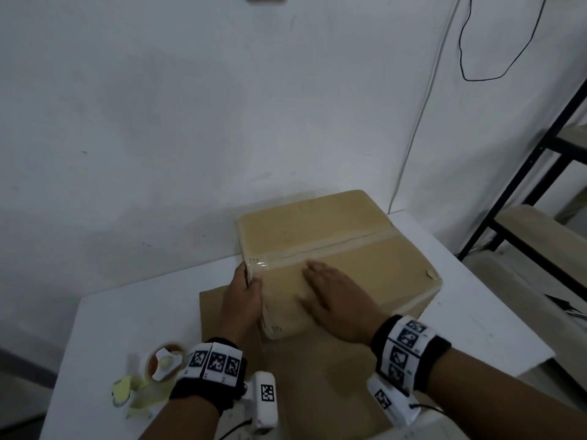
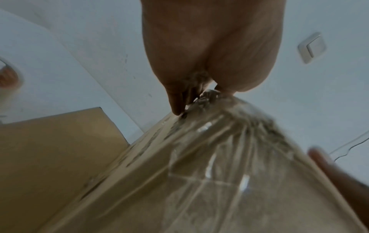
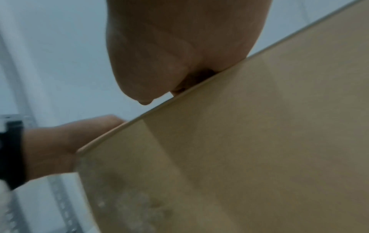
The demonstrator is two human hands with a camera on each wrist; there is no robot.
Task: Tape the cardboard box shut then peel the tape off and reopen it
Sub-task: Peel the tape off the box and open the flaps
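Note:
A closed cardboard box (image 1: 343, 249) stands on the white table (image 1: 127, 328), with clear tape (image 1: 330, 246) running along its top seam and down the left side. My left hand (image 1: 249, 277) is at the left end of the seam, thumb on top and fingers on the side. In the left wrist view the fingers and thumb (image 2: 199, 97) pinch a wrinkled bit of the tape (image 2: 209, 157) at the box edge (image 2: 139, 189). My right hand (image 1: 320, 287) lies flat on the near top flap with straight fingers. From the right wrist, the palm (image 3: 179, 47) rests on the box (image 3: 259, 141).
A tape roll (image 1: 165, 360) and yellow scraps (image 1: 127, 392) lie at the table's near left. A flat cardboard sheet (image 1: 317, 376) lies under the box. A black metal shelf rack (image 1: 540, 192) stands to the right, and cables hang on the wall behind.

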